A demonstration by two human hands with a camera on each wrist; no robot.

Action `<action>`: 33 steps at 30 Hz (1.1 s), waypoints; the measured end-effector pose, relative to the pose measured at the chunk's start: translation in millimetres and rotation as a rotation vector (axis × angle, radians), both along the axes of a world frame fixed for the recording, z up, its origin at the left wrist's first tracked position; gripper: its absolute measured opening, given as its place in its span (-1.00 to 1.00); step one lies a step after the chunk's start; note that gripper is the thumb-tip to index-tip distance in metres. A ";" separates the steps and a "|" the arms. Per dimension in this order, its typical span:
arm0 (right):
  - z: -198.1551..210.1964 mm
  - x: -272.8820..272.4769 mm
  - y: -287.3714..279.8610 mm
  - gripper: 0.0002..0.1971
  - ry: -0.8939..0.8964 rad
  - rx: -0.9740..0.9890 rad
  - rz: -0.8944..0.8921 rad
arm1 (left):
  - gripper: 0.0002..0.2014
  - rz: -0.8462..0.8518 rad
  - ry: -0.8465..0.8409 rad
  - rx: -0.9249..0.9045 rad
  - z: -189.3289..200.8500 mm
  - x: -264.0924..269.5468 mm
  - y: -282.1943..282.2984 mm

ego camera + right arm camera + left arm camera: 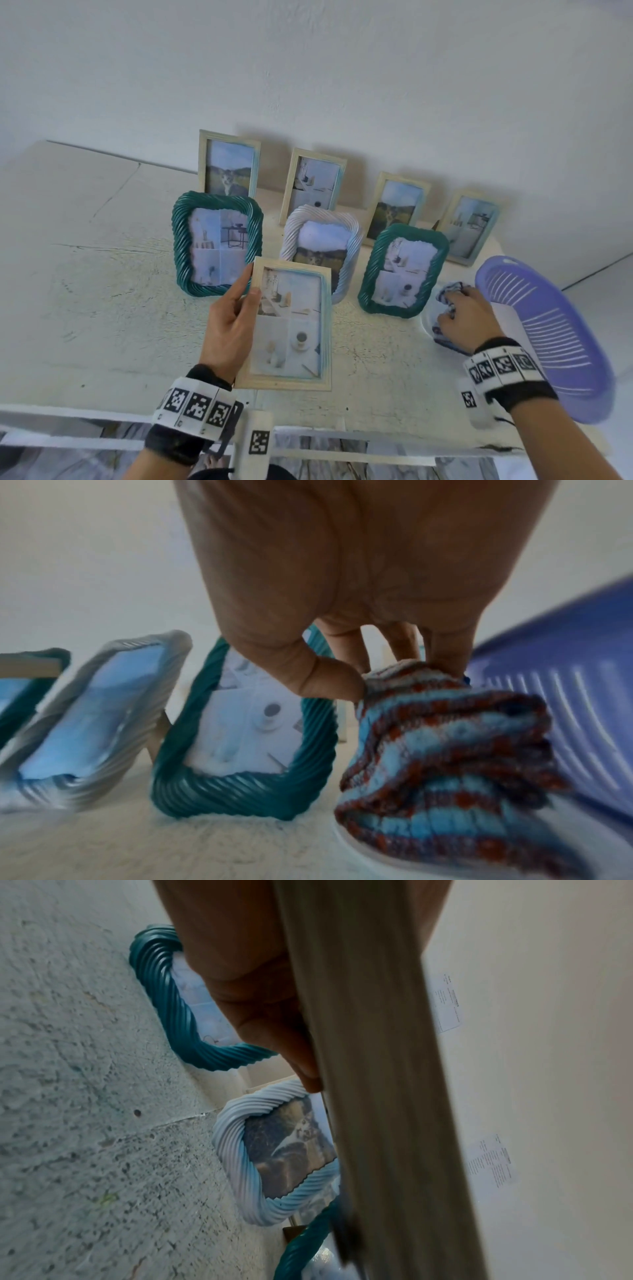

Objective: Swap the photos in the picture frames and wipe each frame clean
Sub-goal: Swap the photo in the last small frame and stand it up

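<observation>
White wall behind; rough pale desk [85, 291] below it. Eight frames are counted: four wooden at the back, two teal twisted, one white twisted [322, 240], all standing upright. The eighth, a light wooden frame [291, 325], is held above the desk by the left hand [229, 322], thumb across its front, long axis pointing away, photo facing up. A striped knitted cloth [445, 739] is pinched by the right hand [466, 318] beside a purple slotted basket [548, 335], tilted on edge.
</observation>
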State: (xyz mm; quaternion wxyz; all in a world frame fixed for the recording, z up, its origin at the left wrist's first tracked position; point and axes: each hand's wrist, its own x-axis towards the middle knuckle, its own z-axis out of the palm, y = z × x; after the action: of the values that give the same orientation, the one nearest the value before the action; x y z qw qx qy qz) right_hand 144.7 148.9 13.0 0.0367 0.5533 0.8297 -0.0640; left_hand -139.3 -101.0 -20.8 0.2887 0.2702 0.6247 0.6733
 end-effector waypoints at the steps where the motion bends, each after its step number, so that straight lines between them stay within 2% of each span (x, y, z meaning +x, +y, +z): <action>1: -3.8 -3.4 7.5 -0.53 -0.004 -0.001 0.008 | -0.59 0.004 0.007 -0.008 -0.2 2.2 -0.4; 5: -22.1 -11.7 24.2 -0.46 -0.060 -0.051 -0.005 | -0.59 0.022 -0.003 -0.031 2.6 13.3 -1.2; 8: -38.5 -6.8 30.5 -0.44 -0.038 -0.052 -0.013 | -0.58 0.028 -0.015 -0.038 2.6 20.3 -0.4; 12: -30.3 3.4 17.6 -0.39 -0.020 -0.009 -0.017 | -0.58 0.030 -0.038 -0.033 5.1 27.0 1.1; 14: -15.9 5.9 -4.1 -0.53 0.079 0.105 0.044 | -0.59 0.043 -0.048 -0.030 9.4 31.4 2.8; 16: -0.6 3.0 -38.8 -0.70 0.351 0.122 0.152 | -0.65 0.054 -0.045 -0.017 15.5 38.5 5.9; 17: 7.1 -1.7 -57.9 -0.73 0.514 -0.004 0.168 | -0.69 0.063 -0.046 -0.016 18.5 41.9 8.0; 18: 12.8 -8.4 -75.7 -0.73 0.693 -0.229 0.135 | -0.75 0.070 -0.054 -0.009 20.9 45.2 10.1; 20: 15.5 -22.1 -103.1 -0.71 1.062 -0.753 -0.036 | -0.83 0.076 -0.092 0.002 24.3 52.0 15.0; 21: 15.3 -28.8 -112.3 -0.69 1.200 -0.948 -0.128 | -0.85 0.069 -0.102 0.002 26.6 55.8 17.1; 24: 10.1 -44.8 -129.6 -0.61 1.419 -1.194 -0.280 | -0.86 0.023 -0.114 -0.006 32.5 67.2 20.2; 26: 7.4 -49.7 -134.9 -0.58 1.535 -1.278 -0.289 | -0.72 -0.022 -0.138 -0.031 35.3 72.8 20.1; 29: 15.8 -52.3 -138.4 -0.60 1.552 -1.259 -0.222 | -0.12 -0.249 -0.092 -0.173 35.9 76.7 16.7; 31: 20.9 -55.9 -143.6 -0.67 1.489 -1.200 -0.049 | -0.11 -0.375 -0.119 -0.179 40.4 80.4 17.6; 33: 22.1 -62.4 -151.9 -0.67 1.376 -1.006 0.150 | -0.04 -0.432 -0.149 -0.166 42.2 81.9 19.5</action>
State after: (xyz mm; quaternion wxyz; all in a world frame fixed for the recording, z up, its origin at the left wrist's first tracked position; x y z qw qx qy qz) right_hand 82.3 -3.0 35.1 -0.2298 0.2527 0.5748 -0.7436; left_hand -57.4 -81.5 21.4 0.4926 0.3223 0.5826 0.5605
